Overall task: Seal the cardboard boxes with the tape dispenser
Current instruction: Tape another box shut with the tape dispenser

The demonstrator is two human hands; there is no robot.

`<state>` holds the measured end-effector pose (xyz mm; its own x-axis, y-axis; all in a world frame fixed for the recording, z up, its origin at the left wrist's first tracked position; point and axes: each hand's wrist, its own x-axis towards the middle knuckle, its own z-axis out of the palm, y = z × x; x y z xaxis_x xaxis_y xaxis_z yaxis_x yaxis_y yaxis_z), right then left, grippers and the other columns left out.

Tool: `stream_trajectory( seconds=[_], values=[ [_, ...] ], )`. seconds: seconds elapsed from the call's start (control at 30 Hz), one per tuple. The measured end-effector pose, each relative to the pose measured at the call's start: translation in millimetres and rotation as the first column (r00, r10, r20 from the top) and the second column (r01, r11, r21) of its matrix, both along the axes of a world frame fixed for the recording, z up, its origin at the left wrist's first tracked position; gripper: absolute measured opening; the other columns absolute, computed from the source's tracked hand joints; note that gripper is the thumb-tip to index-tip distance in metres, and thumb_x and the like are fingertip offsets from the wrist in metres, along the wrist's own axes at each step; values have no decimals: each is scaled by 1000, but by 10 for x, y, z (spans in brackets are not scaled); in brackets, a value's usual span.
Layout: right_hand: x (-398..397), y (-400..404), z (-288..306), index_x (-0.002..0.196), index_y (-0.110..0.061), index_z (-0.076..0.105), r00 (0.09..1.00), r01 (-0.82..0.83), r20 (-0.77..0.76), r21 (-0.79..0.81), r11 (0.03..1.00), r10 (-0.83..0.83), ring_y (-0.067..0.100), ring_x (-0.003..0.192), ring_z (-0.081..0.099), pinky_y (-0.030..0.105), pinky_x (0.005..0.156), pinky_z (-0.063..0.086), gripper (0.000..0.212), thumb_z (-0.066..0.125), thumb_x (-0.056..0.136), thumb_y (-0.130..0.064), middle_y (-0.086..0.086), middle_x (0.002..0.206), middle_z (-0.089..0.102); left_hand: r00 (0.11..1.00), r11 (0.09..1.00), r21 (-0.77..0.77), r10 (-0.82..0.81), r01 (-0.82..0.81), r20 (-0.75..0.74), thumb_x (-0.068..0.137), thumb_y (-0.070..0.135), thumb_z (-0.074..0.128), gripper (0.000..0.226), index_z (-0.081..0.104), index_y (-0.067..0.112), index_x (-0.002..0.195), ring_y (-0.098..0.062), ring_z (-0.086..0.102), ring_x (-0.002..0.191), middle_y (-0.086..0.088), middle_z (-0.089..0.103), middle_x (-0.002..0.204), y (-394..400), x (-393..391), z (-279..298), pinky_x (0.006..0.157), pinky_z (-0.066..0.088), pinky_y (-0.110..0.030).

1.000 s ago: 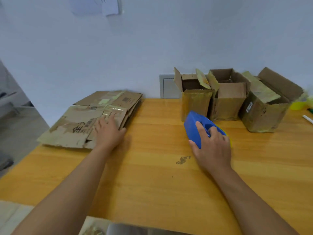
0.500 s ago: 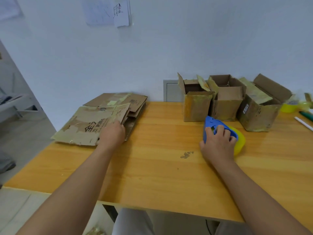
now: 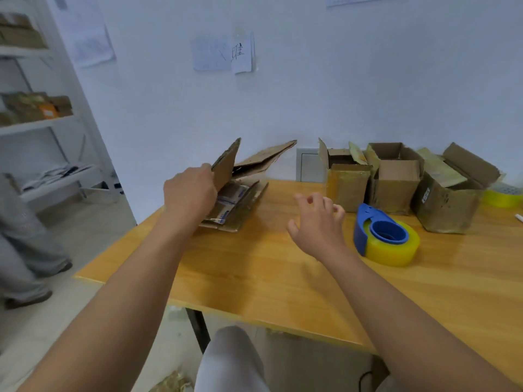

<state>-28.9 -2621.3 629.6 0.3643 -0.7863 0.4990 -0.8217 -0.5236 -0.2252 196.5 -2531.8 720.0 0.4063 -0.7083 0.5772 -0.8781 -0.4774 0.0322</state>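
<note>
A pile of flattened cardboard boxes (image 3: 240, 205) lies at the table's far left. My left hand (image 3: 190, 190) grips the top flattened box (image 3: 226, 165) and holds it lifted on edge above the pile. The blue tape dispenser (image 3: 379, 233) with its yellow tape roll lies on the table right of centre. My right hand (image 3: 317, 222) hovers just left of the dispenser, fingers loosely spread, holding nothing. Three open cardboard boxes (image 3: 396, 179) stand in a row at the back against the wall.
A spare yellow tape roll (image 3: 503, 195) sits at the far right beside the boxes. The wooden table (image 3: 283, 273) ends at a near edge over my knee. White shelves (image 3: 36, 123) and another person's legs (image 3: 25, 250) are to the left.
My right hand has let go of the tape dispenser and moved left of it. My left hand has lifted the top flattened box up off the pile. The camera has pulled back.
</note>
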Motion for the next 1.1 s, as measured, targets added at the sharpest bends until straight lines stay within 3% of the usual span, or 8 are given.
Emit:
stream_trajectory(
  seconds=[0.13, 0.3, 0.43, 0.57, 0.77, 0.9, 1.0, 1.1],
  values=[
    [90, -46, 200, 149, -26, 28, 969, -94, 241, 168, 981, 52, 28, 134, 33, 49, 109, 32, 68, 60, 90, -39, 7, 147, 30, 995, 994, -94, -37, 46, 94, 104, 27, 40, 23, 62, 21, 107, -27, 52, 68, -3, 58, 79, 484, 24, 381, 56, 33, -31],
    [-39, -167, 367, 158, -26, 3, 736, -259, 677, 295, 920, -10, 30, 148, 20, 48, 115, 29, 107, 74, 82, -55, 0, 164, 5, 974, 977, -190, -57, 101, 220, 104, 29, 44, 26, 66, 23, 115, -33, 58, 100, -6, 70, 109, 999, 162, 697, 79, 38, -43],
    [-205, -190, 462, 158, -33, -6, 586, -399, 810, 300, 866, -10, 23, 152, 14, 47, 118, 23, 131, 73, 63, -76, -4, 167, 6, 990, 945, -293, -135, 144, 52, 104, 27, 44, 27, 67, 19, 117, -37, 47, 111, -7, 66, 118, 1163, 291, 752, 86, 32, -47],
    [-323, -144, 565, 148, -23, 33, 488, -370, 872, 183, 911, 23, 20, 131, 50, 42, 106, 45, 100, 73, 70, -71, -5, 140, 53, 969, 905, -393, -220, 161, -109, 103, 29, 48, 29, 68, 13, 116, -37, 36, 120, -17, 43, 123, 1144, 325, 754, 99, 32, -44],
    [-572, 55, 571, 119, -31, 44, 455, -124, 891, 66, 990, -3, -5, 92, 59, 19, 76, 47, 60, 72, 78, -64, -22, 103, 60, 923, 814, -553, -332, 176, -195, 94, 51, 58, 42, 52, 39, 134, -32, 22, 141, -9, 24, 152, 875, 330, 634, 104, 21, -32],
    [-810, 253, 458, 116, -34, 39, 436, -37, 899, 60, 998, -38, -12, 84, 54, 7, 64, 40, 55, 75, 81, -56, -26, 97, 54, 550, 753, -655, -575, 64, -606, 71, 75, 69, 107, 9, 43, 154, -18, 39, 132, -1, 21, 158, 690, 356, 264, 104, 37, -38],
    [-957, 373, 379, 121, -31, 37, 417, -41, 907, 93, 995, -68, -4, 91, 56, 11, 71, 39, 58, 74, 82, -54, -25, 103, 53, 285, 798, -594, -594, 97, -752, 56, 85, 70, 125, 11, 37, 154, -17, 51, 122, 5, 46, 139, 526, 334, -7, 100, 41, -39],
    [-1045, 443, 308, 124, -25, 39, 409, -56, 910, 107, 993, -75, 10, 102, 60, 19, 78, 46, 59, 73, 84, -52, -14, 110, 58, 202, 791, -604, -610, 95, -766, 63, 77, 73, 102, 38, 24, 143, -16, 59, 117, 9, 59, 130, 350, 214, -192, 92, 48, -33]
  ],
)
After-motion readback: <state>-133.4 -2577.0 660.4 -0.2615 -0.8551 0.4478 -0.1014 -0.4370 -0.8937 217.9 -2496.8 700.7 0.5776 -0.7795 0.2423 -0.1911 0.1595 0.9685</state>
